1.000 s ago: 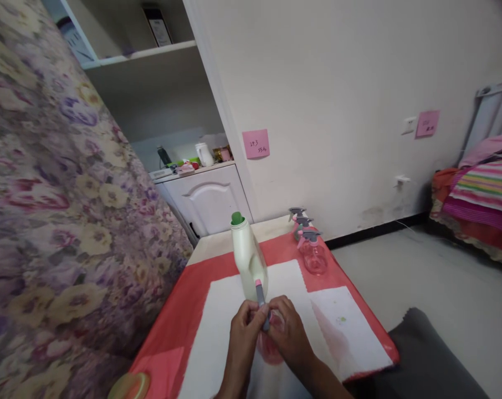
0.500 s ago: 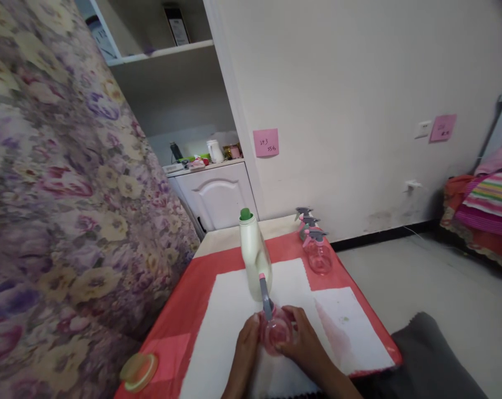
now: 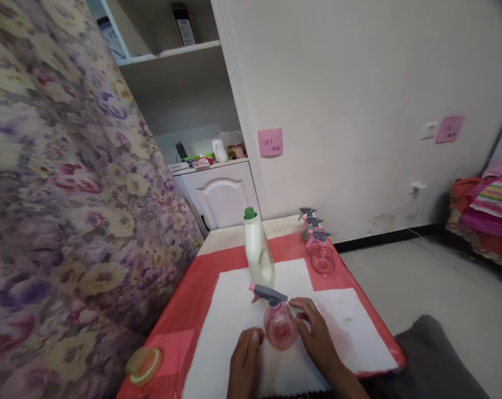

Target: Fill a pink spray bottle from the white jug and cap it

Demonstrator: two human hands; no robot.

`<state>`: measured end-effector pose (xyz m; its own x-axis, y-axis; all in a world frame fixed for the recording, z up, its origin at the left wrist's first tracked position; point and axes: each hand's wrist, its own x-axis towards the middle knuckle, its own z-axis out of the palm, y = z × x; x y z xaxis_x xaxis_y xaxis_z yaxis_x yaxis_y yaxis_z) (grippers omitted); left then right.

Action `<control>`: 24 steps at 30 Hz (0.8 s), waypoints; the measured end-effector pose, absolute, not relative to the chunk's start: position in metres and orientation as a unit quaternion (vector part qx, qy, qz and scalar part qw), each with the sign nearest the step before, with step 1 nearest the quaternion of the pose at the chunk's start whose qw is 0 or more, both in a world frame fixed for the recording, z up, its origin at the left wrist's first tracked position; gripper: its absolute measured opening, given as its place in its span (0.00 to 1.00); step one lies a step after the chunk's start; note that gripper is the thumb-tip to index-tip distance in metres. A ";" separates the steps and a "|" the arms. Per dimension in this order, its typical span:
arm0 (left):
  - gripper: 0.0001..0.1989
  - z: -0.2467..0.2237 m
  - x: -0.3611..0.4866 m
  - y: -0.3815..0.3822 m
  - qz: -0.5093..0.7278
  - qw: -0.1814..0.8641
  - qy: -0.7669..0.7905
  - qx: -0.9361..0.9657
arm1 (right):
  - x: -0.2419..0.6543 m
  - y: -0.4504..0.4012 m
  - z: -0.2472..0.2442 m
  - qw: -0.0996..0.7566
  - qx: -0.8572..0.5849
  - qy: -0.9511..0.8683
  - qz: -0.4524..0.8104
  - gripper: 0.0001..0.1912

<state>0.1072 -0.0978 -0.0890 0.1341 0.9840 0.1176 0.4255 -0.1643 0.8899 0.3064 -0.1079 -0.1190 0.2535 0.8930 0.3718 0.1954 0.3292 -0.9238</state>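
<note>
A clear pink spray bottle (image 3: 280,328) with a grey and pink trigger head stands upright on the white cloth, its nozzle pointing left. My left hand (image 3: 246,357) rests beside its left side, fingers slightly bent and holding nothing. On the other side my right hand (image 3: 315,332) is open, its curved fingers close to the bottle's right side; whether a fingertip touches it is hard to tell. Just behind stands a tall pale green jug (image 3: 257,249) with a green cap and a moulded handle.
Several more spray bottles (image 3: 322,259) stand in a row at the table's back right edge. A yellowish round lid or dish (image 3: 145,366) lies front left on the red cloth (image 3: 180,310). A floral curtain (image 3: 68,221) hangs close on the left.
The spray bottle has turned so that its nozzle, which pointed away, now faces left. Both hands have loosened from its sides and moved slightly apart.
</note>
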 end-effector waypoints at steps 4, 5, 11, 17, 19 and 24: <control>0.22 -0.117 0.081 -0.073 0.362 0.217 0.551 0.720 | 0.297 -0.114 -0.117 0.600 -0.514 -0.537 0.296 0.14; 0.23 -0.127 0.073 -0.067 0.334 0.161 0.566 0.736 | 0.292 -0.115 -0.119 0.598 -0.521 -0.534 0.294 0.16; 0.21 -0.169 0.048 -0.055 0.218 -0.102 0.557 0.795 | 0.269 -0.108 -0.142 0.583 -0.580 -0.525 0.221 0.40; 0.18 -0.165 0.051 -0.064 0.209 -0.134 0.541 0.804 | 0.276 -0.108 -0.125 0.568 -0.563 -0.536 0.272 0.35; 0.16 -0.161 0.050 -0.065 0.216 -0.125 0.534 0.808 | 0.283 -0.109 -0.115 0.556 -0.539 -0.549 0.315 0.36; 0.14 -0.158 0.050 -0.066 0.232 -0.119 0.525 0.810 | 0.301 -0.108 -0.111 0.550 -0.476 -0.585 0.360 0.38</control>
